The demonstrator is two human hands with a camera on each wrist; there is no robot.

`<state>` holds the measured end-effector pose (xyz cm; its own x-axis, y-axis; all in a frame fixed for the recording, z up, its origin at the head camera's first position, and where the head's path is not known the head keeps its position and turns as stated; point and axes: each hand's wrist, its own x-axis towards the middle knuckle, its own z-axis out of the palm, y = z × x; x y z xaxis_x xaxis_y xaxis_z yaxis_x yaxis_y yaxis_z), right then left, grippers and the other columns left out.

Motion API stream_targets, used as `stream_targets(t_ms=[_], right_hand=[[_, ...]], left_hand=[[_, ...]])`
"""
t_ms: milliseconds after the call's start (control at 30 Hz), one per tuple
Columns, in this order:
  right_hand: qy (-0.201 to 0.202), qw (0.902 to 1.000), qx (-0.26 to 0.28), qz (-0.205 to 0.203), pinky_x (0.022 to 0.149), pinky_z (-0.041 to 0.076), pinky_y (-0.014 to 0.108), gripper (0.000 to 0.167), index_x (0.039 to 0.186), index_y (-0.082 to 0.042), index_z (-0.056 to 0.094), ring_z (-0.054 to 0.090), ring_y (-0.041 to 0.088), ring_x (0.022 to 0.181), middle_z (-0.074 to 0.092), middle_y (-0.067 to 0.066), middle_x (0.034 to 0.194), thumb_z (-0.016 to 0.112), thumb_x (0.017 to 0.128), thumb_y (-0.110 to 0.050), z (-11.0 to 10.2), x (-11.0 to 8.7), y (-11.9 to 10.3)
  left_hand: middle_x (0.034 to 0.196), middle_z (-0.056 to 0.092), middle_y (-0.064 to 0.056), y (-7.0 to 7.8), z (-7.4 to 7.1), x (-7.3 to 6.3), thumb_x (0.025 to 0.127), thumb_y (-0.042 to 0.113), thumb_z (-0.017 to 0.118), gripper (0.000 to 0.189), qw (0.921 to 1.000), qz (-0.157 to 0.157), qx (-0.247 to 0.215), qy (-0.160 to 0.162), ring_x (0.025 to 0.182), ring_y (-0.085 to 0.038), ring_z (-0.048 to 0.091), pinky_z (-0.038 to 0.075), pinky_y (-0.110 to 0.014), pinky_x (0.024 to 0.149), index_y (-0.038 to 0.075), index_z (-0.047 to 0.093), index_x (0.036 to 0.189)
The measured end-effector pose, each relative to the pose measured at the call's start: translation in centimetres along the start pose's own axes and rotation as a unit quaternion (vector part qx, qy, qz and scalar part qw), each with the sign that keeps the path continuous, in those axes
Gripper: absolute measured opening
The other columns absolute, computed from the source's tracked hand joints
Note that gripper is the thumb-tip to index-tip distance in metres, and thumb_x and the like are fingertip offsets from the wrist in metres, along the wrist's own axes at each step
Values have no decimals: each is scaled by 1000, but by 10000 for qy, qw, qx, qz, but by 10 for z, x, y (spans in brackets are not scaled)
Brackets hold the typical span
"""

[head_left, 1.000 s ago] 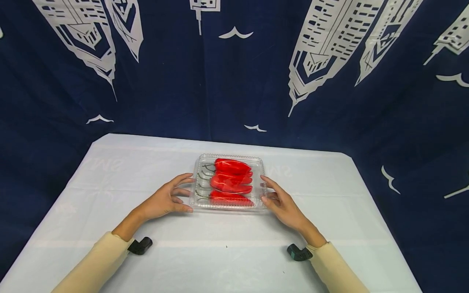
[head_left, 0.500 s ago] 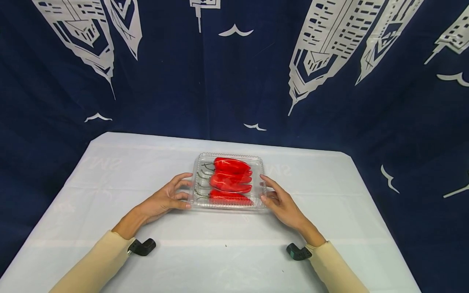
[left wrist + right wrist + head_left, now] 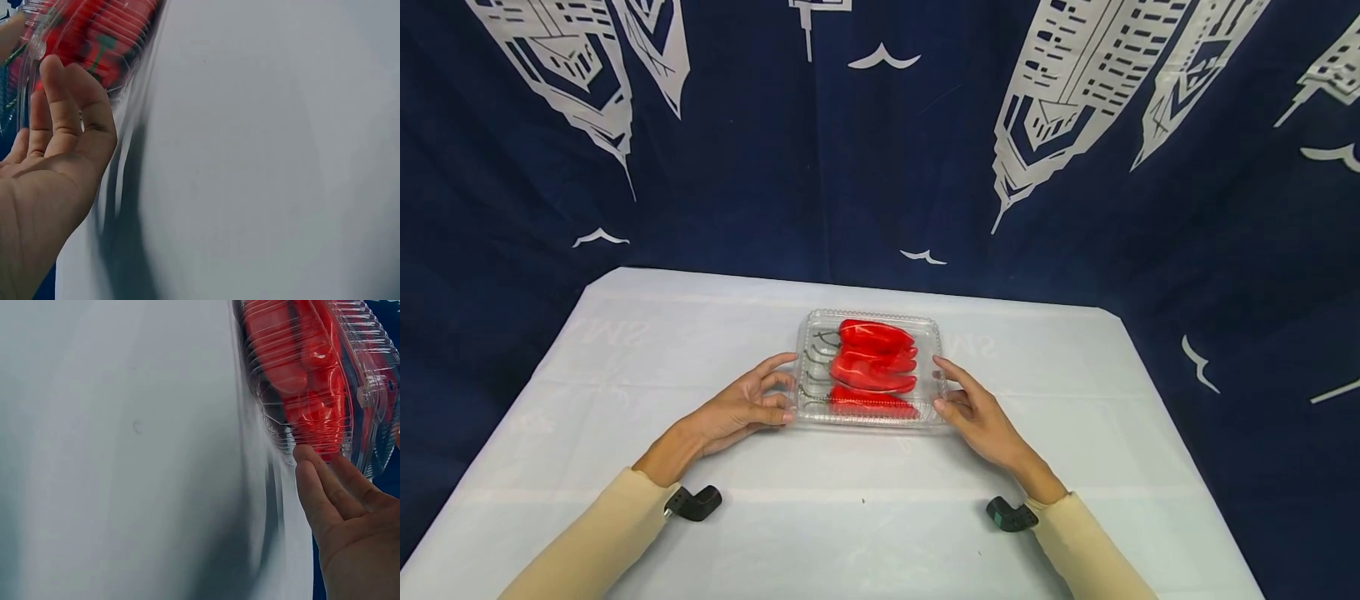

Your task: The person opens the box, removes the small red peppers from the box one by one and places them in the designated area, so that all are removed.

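Note:
A clear plastic clamshell box (image 3: 929, 333) lies flat on the table with its lid down. Inside it several red peppers (image 3: 872, 379) are seen, their green stems towards the left. At the box's left end is my left hand (image 3: 745, 408), fingers spread and gently bent, the fingertips at its side wall. My right hand (image 3: 981, 421) is at the opposite end, its thumb and fingertips against the edge. In the right wrist view the straight fingers of the right hand (image 3: 356, 531) meet the ribbed corner. The left wrist view has bent fingers (image 3: 65, 119) by the other corner.
A white cloth covers the table (image 3: 865, 542), whose far edge runs behind the box. Beyond hangs a dark blue curtain (image 3: 737, 167) printed with white buildings and birds. A black wrist camera (image 3: 696, 504) sits at each sleeve.
My left hand has drawn slightly closer to the box, its thumb moving up a little to the near left corner. The right hand and the box stay practically where they were.

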<state>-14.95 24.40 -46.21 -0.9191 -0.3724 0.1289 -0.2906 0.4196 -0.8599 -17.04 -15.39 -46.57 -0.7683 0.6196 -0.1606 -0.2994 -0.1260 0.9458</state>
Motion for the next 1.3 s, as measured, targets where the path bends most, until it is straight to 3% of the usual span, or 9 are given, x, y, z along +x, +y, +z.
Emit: stream_targets(t_ms=[233, 533, 700, 933, 1167, 1300], right_hand=[[32, 10000, -73, -6, 92, 54, 25, 64, 157, -17, 33, 66, 28, 109, 45, 20, 149, 62, 100, -16, 0, 0, 2], [-20, 9999, 49, -113, 93, 54, 26, 65, 157, -19, 34, 66, 34, 109, 43, 23, 150, 62, 99, -11, -1, 1, 2], [-10, 9999, 27, -138, 92, 55, 28, 64, 156, -17, 34, 67, 31, 105, 42, 23, 151, 63, 99, -11, 0, 1, 3], [-8, 9999, -1, -126, 91, 54, 23, 64, 156, -16, 34, 67, 31, 104, 42, 23, 151, 63, 99, -12, 0, 0, 1], [11, 9999, -81, -107, 92, 55, 32, 63, 156, -12, 33, 67, 33, 106, 42, 22, 151, 62, 100, -10, 1, 0, 1], [44, 9999, -108, -123, 92, 55, 30, 64, 156, -11, 34, 67, 32, 105, 43, 22, 150, 62, 99, -8, 2, 0, 3]], left_hand=[[127, 44, -6, 1, -3, -1, 87, -6, 71, 87, 9999, 40, 121, -37, 100, -10, 63, 54, -24, 89, 12, 23, 157], [132, 45, -10, 1, -1, -2, 91, -1, 70, 73, 9990, 83, 369, 238, 106, -11, 64, 55, -26, 91, 1, 31, 153], [132, 42, -9, 0, 2, -5, 87, -5, 71, 77, 9989, 160, 341, 264, 104, -10, 63, 55, -24, 88, 0, 31, 153], [122, 43, -6, -5, 12, -3, 77, -14, 77, 85, 9968, 641, 268, 403, 93, -6, 58, 54, -19, 79, -1, 33, 149], [115, 47, -3, -10, 16, -1, 77, -13, 76, 79, 9945, 777, 316, 624, 86, -5, 59, 54, -18, 76, -6, 36, 144], [113, 53, -1, -13, 16, -1, 79, -12, 75, 70, 9939, 822, 360, 640, 86, -5, 62, 56, -20, 76, -9, 40, 139]])
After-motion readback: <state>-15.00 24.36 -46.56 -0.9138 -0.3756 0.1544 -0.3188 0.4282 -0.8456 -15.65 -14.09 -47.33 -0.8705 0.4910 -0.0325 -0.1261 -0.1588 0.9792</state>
